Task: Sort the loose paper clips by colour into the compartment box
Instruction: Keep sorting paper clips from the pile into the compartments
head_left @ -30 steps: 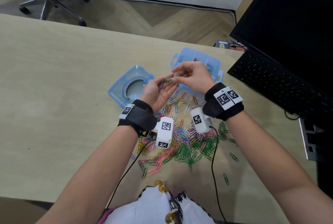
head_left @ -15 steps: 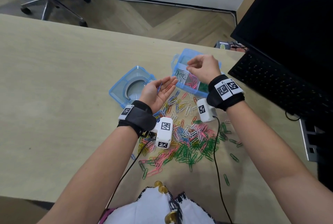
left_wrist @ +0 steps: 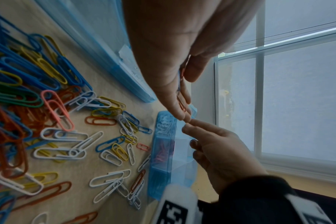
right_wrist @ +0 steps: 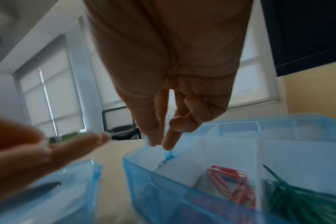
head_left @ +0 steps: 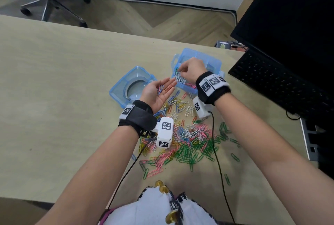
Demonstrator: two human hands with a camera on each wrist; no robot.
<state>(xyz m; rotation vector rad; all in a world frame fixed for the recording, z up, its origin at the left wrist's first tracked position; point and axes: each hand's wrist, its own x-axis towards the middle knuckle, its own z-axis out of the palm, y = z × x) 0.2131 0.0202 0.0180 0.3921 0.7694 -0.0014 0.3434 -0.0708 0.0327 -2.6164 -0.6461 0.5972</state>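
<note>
While left hand (head_left: 156, 92) cups, right hand (head_left: 192, 70) pinches.

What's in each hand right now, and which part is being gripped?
The left hand lies palm up and flat, with a few paper clips resting loose on it, no grip. The right hand hovers over the compartment box; whether its fingertips still pinch a clip cannot be told.

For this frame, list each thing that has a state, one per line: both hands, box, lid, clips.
Left hand: palm up, fingers straight, a few clips lying on it.
Right hand: over the box, fingertips together; a clip between them cannot be confirmed.
Compartment box: open, partly filled; white, pink and green clips in separate compartments.
Lid: off, lying on the desk left of the box.
Loose clips: unsorted, mixed colours, heaped on the desk.
</note>
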